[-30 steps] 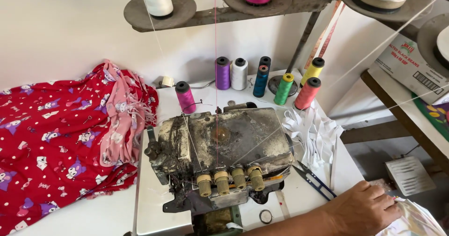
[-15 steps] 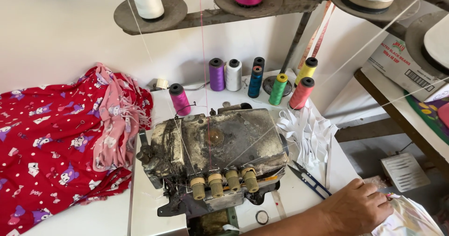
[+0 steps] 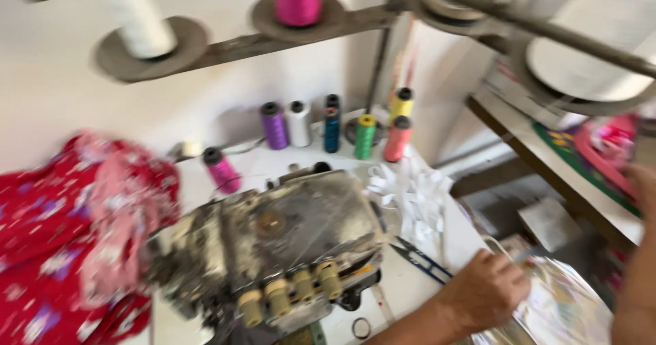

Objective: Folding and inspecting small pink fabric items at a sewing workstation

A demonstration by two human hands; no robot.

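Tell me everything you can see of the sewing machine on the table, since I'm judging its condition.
The worn grey metal sewing machine sits upright on the white table, its rounded casing stained and grimy with dark patches. A row of four yellowish tension knobs lines its front lower edge, and a round fitting shows on top. Red patterned fabric lies against its left side; small blue-handled snips rest just to its right. No hand touches it. The picture is blurred, so finer parts cannot be made out.

Left hand [image 3: 486,287] curled, knuckles up
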